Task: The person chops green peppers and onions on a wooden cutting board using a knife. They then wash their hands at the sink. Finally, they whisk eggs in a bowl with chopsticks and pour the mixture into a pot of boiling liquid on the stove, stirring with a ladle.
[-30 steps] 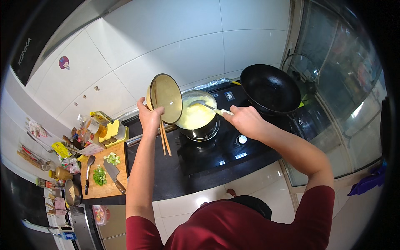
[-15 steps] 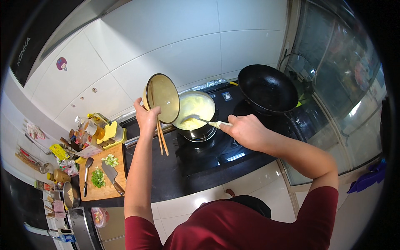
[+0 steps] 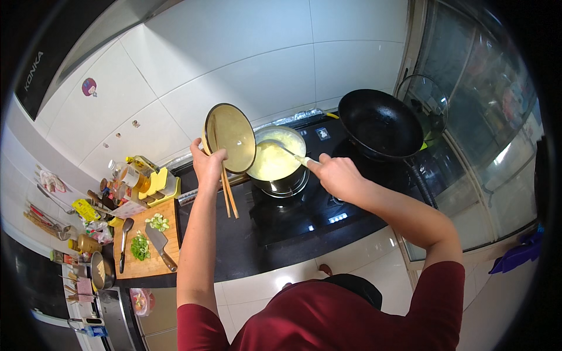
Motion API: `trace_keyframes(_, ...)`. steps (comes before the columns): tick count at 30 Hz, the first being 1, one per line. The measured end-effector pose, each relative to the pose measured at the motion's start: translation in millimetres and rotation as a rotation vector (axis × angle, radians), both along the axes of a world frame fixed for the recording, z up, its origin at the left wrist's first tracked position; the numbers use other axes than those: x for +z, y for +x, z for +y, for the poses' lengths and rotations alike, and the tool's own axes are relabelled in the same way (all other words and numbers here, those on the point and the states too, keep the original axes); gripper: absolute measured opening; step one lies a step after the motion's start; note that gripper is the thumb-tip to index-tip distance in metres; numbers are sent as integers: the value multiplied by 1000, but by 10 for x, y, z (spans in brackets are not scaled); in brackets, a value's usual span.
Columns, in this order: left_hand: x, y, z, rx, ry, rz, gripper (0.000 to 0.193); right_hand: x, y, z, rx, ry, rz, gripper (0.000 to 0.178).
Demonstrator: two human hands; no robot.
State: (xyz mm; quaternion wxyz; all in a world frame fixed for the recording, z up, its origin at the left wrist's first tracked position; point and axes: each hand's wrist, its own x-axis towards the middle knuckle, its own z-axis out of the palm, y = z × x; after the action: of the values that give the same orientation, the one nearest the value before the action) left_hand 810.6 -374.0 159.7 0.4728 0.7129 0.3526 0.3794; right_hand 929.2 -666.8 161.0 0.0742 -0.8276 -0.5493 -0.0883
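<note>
My left hand (image 3: pixel 208 165) is closed on a tilted amber glass bowl (image 3: pixel 237 137), its inside turned toward the pot. A pair of wooden chopsticks (image 3: pixel 229 196) is held in the same hand, their ends hanging below the bowl. The bowl looks nearly emptied, with a thin film inside. To its right, a pot (image 3: pixel 275 186) stands on the stove, full of pale yellow, egg-like liquid (image 3: pixel 274 164). My right hand (image 3: pixel 341 177) grips the light handle of a ladle (image 3: pixel 291 152), whose head is in the liquid near the pot's far left side.
A black wok (image 3: pixel 380 123) sits on the right burner, handle toward me, beside a glass lid (image 3: pixel 430 102). At left, a wooden cutting board (image 3: pixel 132 268) bears a cleaver (image 3: pixel 161 245), chopped greens (image 3: pixel 140 247) and a dark spoon (image 3: pixel 124 243). Oil bottles (image 3: pixel 132 175) stand behind it.
The ladle's head has moved away from me within the pot, and my right hand has shifted with it. The bowl stays tilted in my left hand. The view has shifted slightly.
</note>
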Motion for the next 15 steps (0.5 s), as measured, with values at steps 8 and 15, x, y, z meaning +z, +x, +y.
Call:
trace_keyframes(8, -10, -38, 35, 12, -14, 11, 85, 393, 141, -159, -71, -5, 317, 39)
trace_keyframes(15, 49, -87, 7, 21, -18, 6, 82, 400, 263, -27, -195, 10, 916, 30)
